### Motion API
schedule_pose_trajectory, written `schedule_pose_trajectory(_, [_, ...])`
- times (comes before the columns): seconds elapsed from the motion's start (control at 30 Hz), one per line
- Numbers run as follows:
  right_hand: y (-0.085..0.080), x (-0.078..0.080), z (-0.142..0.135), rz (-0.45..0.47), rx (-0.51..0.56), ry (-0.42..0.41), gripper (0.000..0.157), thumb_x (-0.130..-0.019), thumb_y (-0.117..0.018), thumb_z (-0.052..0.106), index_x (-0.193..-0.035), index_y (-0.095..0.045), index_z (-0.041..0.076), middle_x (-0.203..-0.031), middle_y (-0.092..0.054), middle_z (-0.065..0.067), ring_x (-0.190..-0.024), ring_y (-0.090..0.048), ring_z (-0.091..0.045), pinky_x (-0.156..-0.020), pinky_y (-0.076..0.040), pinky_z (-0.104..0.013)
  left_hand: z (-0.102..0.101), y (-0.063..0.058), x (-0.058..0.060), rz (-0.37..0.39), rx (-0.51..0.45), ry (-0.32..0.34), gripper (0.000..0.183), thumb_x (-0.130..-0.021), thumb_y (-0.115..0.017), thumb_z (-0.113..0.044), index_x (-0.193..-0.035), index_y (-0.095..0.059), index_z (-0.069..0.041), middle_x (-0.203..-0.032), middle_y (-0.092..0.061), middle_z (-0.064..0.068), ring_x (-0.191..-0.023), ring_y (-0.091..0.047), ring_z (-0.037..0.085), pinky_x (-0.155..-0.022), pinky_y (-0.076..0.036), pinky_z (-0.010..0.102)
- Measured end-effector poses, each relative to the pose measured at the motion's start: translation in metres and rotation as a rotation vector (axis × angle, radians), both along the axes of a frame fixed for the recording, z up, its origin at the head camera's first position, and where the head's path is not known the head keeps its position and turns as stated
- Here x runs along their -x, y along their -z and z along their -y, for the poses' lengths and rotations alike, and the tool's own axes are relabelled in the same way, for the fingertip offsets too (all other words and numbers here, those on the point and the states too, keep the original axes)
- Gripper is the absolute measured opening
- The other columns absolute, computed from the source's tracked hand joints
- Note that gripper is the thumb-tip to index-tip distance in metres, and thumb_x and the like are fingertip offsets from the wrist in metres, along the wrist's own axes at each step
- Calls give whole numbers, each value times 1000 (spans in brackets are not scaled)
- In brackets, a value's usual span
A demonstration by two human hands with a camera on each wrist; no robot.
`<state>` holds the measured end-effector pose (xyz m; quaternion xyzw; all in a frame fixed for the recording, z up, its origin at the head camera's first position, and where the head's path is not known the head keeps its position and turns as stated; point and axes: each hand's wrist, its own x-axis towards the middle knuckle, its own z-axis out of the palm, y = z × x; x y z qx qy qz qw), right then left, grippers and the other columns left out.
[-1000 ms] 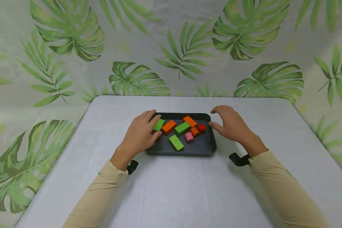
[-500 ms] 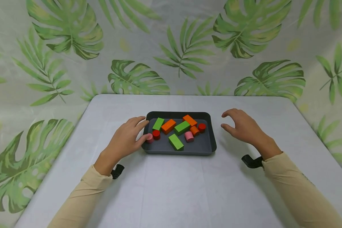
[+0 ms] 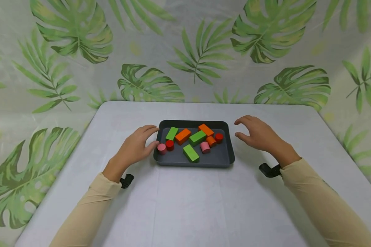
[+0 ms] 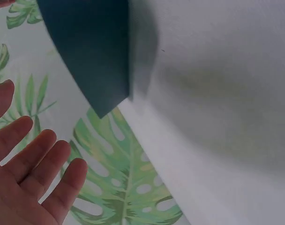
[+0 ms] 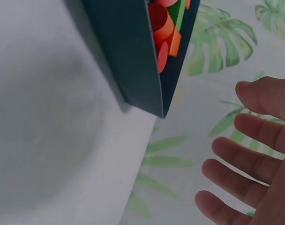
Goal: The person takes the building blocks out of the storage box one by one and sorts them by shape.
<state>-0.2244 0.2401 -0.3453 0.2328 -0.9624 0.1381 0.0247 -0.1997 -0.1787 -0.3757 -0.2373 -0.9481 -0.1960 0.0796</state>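
A dark grey rectangular tray (image 3: 194,164) lies on the table with several toy blocks in it. Green blocks (image 3: 191,153) and orange blocks (image 3: 183,136) are mixed with red cylinders (image 3: 218,138), pink cylinders (image 3: 205,147) and an orange cylinder (image 3: 211,141). My left hand (image 3: 136,145) is at the tray's left side, thumb and fingertips right at the rim, fingers relaxed and holding nothing. Off the right side, my right hand (image 3: 259,135) hovers a little apart from the rim with its fingers loosely bent. Both wrist views show spread fingers with nothing between them.
A white cloth covers the table (image 3: 185,206), whose far edge meets a leaf-patterned curtain (image 3: 204,51). Black wrist straps (image 3: 269,169) sit on both forearms.
My left hand has drawn back left from over the tray, uncovering a red and a pink cylinder. My right hand moved away to the right, then slightly back toward the tray.
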Motion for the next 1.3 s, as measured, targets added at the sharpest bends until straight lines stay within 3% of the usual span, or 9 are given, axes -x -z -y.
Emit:
schedule_pose_trajectory(0.2, [-6,12,18,6,-41,-36,38,-94,-67,22,-127,-60,4,-133,-59,-19,-123,-55,-39,-102,-47,-57,10,8,20,93,-93,-26,45,-97,-61,-24,-137,-56,-3,-140,-57,16,-127,-56,34,-107,-46,52])
schedule_pose_trajectory(0.47, [-14,32,53,95,-61,-112,39,-95,-65,24,-129,-60,5,-135,-58,-17,-127,-53,-36,-108,-43,-55,18,17,43,214,-162,-110,45,-99,-58,-23,-139,-54,-4,-140,-57,16,-122,-60,36,-102,-50,51])
schedule_pose_trajectory(0.67, [-16,46,82,149,-28,-168,42,-94,-65,23,-131,-59,5,-134,-60,-15,-125,-55,-34,-108,-45,-52,19,25,50,292,-260,-145,46,-99,-57,-22,-142,-52,-5,-143,-56,17,-124,-60,36,-105,-47,52])
schedule_pose_trajectory(0.9, [-13,57,110,176,2,-247,40,-96,-63,21,-131,-58,3,-133,-60,-17,-124,-56,-35,-107,-45,-51,20,30,52,331,-297,-149,47,-100,-56,-22,-143,-51,-5,-143,-56,17,-124,-60,35,-104,-47,51])
schedule_pose_trajectory(1.03, [-11,60,127,200,1,-269,41,-97,-62,22,-133,-58,2,-134,-60,-16,-125,-55,-33,-109,-44,-49,16,32,56,438,-376,-150,49,-100,-57,-24,-145,-49,-8,-146,-54,15,-125,-60,33,-99,-52,47])
schedule_pose_trajectory(1.13, [-8,62,140,215,-14,-276,41,-97,-62,22,-134,-57,3,-135,-60,-15,-126,-55,-31,-111,-43,-47,10,35,60,544,-487,-133,51,-100,-56,-19,-148,-45,-8,-149,-50,16,-129,-57,35,-97,-54,45])
schedule_pose_trajectory(1.3, [-1,65,159,228,-36,-303,43,-97,-61,21,-135,-56,2,-136,-59,-16,-127,-55,-31,-111,-43,-46,2,40,64,666,-643,-160,55,-100,-55,-10,-152,-39,-10,-151,-46,19,-135,-52,35,-102,-52,46])
